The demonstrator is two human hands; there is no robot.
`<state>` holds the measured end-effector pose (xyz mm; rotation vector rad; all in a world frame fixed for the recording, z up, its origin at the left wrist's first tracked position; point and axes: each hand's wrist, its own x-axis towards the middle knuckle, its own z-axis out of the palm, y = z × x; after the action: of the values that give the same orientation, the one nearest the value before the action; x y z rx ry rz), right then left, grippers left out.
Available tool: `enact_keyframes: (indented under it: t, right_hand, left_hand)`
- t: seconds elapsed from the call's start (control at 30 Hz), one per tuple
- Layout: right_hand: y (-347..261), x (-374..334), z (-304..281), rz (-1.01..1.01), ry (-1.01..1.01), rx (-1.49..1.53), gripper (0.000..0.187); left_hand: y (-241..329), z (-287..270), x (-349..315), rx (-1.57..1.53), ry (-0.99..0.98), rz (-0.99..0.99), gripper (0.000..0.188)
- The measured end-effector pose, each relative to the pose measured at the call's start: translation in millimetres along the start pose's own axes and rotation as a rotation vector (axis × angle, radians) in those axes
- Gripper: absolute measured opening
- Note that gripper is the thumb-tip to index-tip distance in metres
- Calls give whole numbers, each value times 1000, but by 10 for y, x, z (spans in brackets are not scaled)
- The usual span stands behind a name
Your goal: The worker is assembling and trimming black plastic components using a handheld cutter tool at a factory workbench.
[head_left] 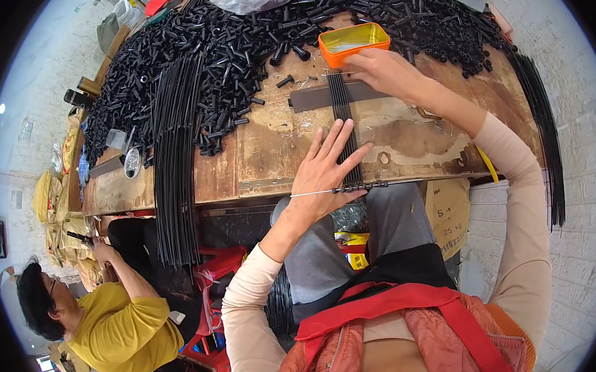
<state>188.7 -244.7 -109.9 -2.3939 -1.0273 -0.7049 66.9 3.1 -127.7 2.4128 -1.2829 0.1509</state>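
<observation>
My left hand lies with its fingers spread over a narrow row of thin black rods. A thin pale wire runs crosswise by the left thumb, with small black end pieces lined up along it at the table's near edge. At the far ends of the rods, my right hand is closed in a pinch on a thin wire, whose length is partly hidden by the fingers. Just beyond it stands an orange box with a yellow inside, holding thin pale pieces.
A flat dark bar lies crosswise under the rods. Heaped black tubes cover the table's far side. Bundles of black rods hang over the near edge at left and right. A person in a yellow top sits at my left.
</observation>
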Motion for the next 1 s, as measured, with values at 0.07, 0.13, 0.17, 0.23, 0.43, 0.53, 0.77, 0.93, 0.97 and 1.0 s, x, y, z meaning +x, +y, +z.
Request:
enact_keyframes:
  t: [0.07, 0.13, 0.17, 0.23, 0.43, 0.53, 0.77, 0.93, 0.97, 1.0]
  right_hand:
    - [86, -89, -114, 224, -265, -257, 12]
    - [81, -89, -104, 220, -271, -205, 12]
    - [73, -74, -108, 216, -275, -155, 13]
    - [87, -12, -99, 180, -275, -156, 15]
    - [277, 171, -30, 37, -134, 34, 20]
    - [518, 506, -50, 122, -111, -79, 18]
    - [1046, 539, -43, 333, -477, -109, 14]
    - [906, 464, -169, 339, -259, -176, 14]
    - [819, 440, -225, 343, -262, -181, 14]
    - [606, 437, -247, 239, -189, -189, 14]
  left_hand:
    - [-5, -15, 14, 1, -4, 0, 84]
    - [-9, -19, 0, -1, -10, 2, 84]
    - [-11, -16, -7, -6, -3, 2, 84]
    - [-15, -25, -7, -9, 5, 0, 84]
    - [-23, -15, 26, -18, 18, 15, 84]
    - [-1, -39, -1, -22, 12, 8, 85]
    - [10, 2, -12, -30, 25, 2, 84]
    - [30, 19, -52, 10, 14, 31, 78]
    - [44, 24, -66, 5, 15, 35, 78]
    - [62, 19, -142, 33, 40, 37, 75]
